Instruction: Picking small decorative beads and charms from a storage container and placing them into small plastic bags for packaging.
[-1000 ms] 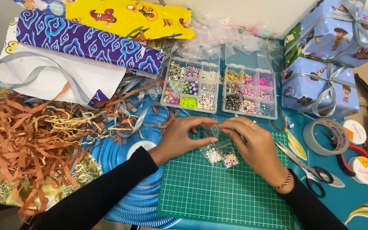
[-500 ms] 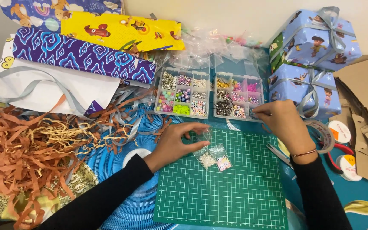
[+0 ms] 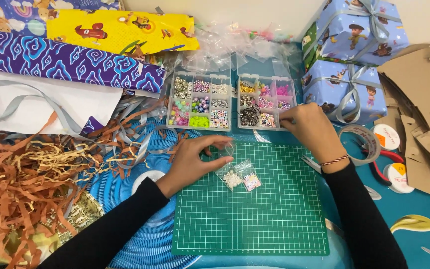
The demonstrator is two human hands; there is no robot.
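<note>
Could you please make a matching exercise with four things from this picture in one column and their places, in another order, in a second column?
Things:
1. left hand
2. right hand
3. two small bead bags
4. roll of tape

Places:
A. at the near right corner of the right bead box
B. on the green cutting mat
C. right of the mat, beside the right wrist
D. at the mat's far edge, pinching a small clear bag

Pairs: 1-D, 2-A, 3-B, 4-C
</note>
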